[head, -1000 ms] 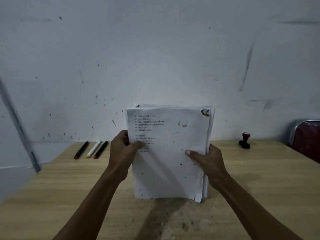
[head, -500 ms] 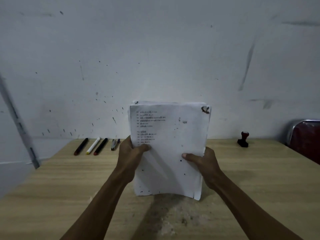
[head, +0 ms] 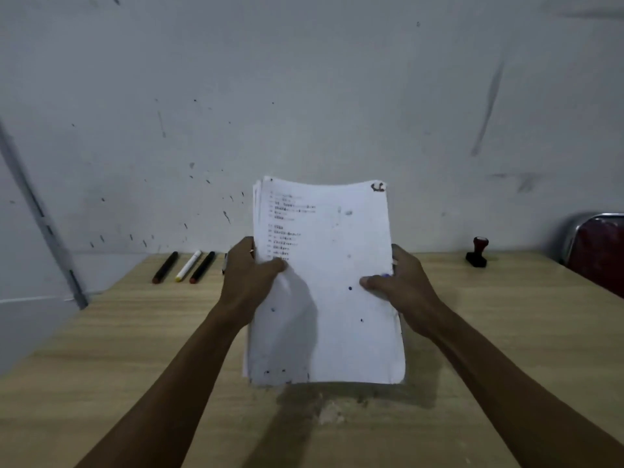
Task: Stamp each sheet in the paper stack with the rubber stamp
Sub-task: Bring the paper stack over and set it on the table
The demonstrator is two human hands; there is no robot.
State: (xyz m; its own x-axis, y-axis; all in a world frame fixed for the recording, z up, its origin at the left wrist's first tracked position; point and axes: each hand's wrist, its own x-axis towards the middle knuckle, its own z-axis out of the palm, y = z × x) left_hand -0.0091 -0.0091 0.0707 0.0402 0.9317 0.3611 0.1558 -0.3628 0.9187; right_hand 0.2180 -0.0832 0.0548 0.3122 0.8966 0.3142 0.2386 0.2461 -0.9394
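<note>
A stack of white printed sheets (head: 331, 292) stands upright on its lower edge on the wooden table (head: 101, 349), in the middle of the view. My left hand (head: 250, 278) grips its left edge, thumb across the front sheet. My right hand (head: 401, 292) grips the right edge the same way. The top sheet has lines of small text at upper left, ink specks and a dark mark at its top right corner. The rubber stamp (head: 477, 253), black base with a dark red knob, stands untouched at the back right of the table near the wall.
Three markers (head: 184, 266) lie side by side at the back left, with the end of another pen beside my left hand. A red chair with a metal frame (head: 597, 251) stands past the table's right edge. A stained white wall runs close behind.
The stack has been lifted slightly and brought down again on its lower edge, its sheets now more even. Both hands kept their grip on its sides.
</note>
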